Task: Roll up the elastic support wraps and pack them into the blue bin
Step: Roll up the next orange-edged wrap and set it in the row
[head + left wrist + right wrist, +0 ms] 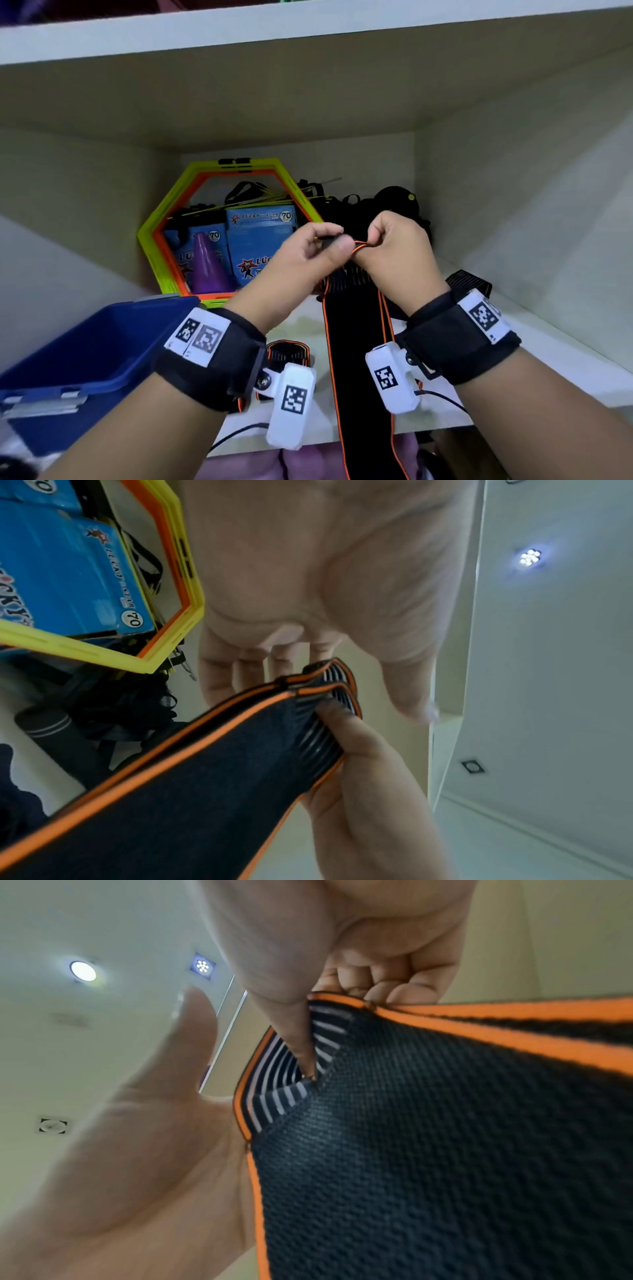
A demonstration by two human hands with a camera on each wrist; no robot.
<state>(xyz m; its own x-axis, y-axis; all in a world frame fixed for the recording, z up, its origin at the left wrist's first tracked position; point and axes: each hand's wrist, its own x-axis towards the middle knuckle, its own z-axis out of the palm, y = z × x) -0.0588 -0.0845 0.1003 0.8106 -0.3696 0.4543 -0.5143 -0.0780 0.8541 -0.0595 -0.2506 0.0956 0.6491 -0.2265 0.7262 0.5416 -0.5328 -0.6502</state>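
Observation:
A long black elastic wrap (356, 359) with orange edges hangs from my hands over the shelf's front edge. My right hand (394, 246) grips its folded striped end (329, 1053), thumb pressed into the fold and fingers curled over the orange edge. My left hand (308, 253) meets it from the left. In the left wrist view its fingers (246, 669) lie behind the wrap end (325, 685), with the thumb a little apart. The blue bin (85, 349) stands open at lower left. A second wrap (287, 353) lies on the shelf; a third (469, 282) sits behind my right wrist.
At the back of the white shelf (534, 370) lean yellow and orange hexagon rings (164, 240), with blue boxes (263, 246) and a purple cone (207, 267) inside them. A pile of black straps (394, 202) lies behind my hands. Another shelf board (308, 34) runs overhead.

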